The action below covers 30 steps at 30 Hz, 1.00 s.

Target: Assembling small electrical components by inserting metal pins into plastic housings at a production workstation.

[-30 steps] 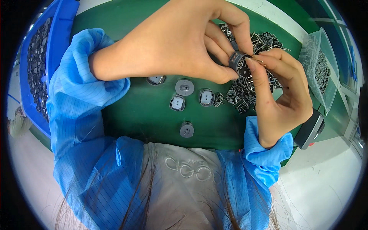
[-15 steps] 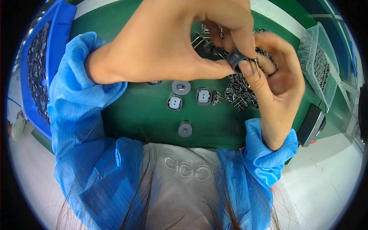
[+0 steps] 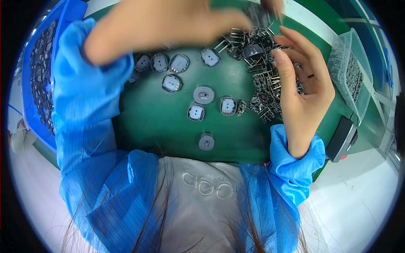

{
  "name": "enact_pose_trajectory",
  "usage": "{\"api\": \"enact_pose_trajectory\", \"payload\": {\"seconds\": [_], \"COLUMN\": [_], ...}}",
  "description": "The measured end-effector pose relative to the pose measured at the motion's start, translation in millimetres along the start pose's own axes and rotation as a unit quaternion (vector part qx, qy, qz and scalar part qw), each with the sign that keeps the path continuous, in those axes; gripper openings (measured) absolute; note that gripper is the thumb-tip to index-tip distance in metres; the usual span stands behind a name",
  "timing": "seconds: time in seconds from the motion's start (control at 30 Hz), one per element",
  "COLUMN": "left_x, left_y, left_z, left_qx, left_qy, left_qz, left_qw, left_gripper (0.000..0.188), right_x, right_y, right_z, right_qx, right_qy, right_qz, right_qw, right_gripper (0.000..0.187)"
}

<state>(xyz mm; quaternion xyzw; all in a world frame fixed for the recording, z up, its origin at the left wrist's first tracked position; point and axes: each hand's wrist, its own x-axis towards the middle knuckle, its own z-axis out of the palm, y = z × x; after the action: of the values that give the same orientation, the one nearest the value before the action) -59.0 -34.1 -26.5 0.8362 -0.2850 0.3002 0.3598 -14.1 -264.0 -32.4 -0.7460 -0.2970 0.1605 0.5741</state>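
My left hand [image 3: 168, 27] is smeared by motion at the top edge. A dark, blurred part [image 3: 257, 16] shows between its thumb and a fingertip; its details cannot be made out. To the right, my right hand [image 3: 306, 84] is open, fingers apart and nothing in them, beside a heap of small black parts with metal pins [image 3: 266, 84]. On this heap lies a dark grey curved housing [image 3: 252, 51]. Left of it, round grey housings with white inserts, such as this one [image 3: 228, 105], lie on the green table [image 3: 164, 126]. Two plain grey round pieces, one here [image 3: 203, 95], lie among them.
A blue bin [image 3: 63, 25] of dark parts stands at the left. At the right are a clear plastic box [image 3: 344, 55] of small parts and a black, flat-sided device [image 3: 341, 138] by the table edge. Several more white-insert housings [image 3: 160, 63] sit at centre left.
My hands have come apart. The left moved up and away with a dark part between its fingers, uncovering housings and the heap; the right stopped gripping and opened.
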Motion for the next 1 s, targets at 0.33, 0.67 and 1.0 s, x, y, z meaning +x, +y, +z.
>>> {"api": "enact_pose_trajectory", "payload": {"seconds": [0.33,0.67,1.0], "left_x": [-40.9,-17.4,-3.0], "left_y": [-94.4,25.5,39.0], "left_z": [-50.0,-6.2,9.6], "left_qx": [0.282,0.031,-0.104], "left_qy": [-0.091,-0.314,-0.225], "left_qz": [-0.35,-0.249,-0.38], "left_qw": [0.889,0.915,0.891], "left_gripper": [0.033,0.065,0.034], "right_x": [11.2,14.7,3.9], "right_y": [10.1,2.2,-12.8], "right_z": [24.9,5.9,-21.3], "right_qx": [-0.407,-0.315,0.126], "right_qy": [-0.056,-0.053,-0.117], "right_qz": [-0.292,-0.288,0.043], "right_qw": [0.863,0.903,0.984], "right_gripper": [0.038,0.022,0.02]}}
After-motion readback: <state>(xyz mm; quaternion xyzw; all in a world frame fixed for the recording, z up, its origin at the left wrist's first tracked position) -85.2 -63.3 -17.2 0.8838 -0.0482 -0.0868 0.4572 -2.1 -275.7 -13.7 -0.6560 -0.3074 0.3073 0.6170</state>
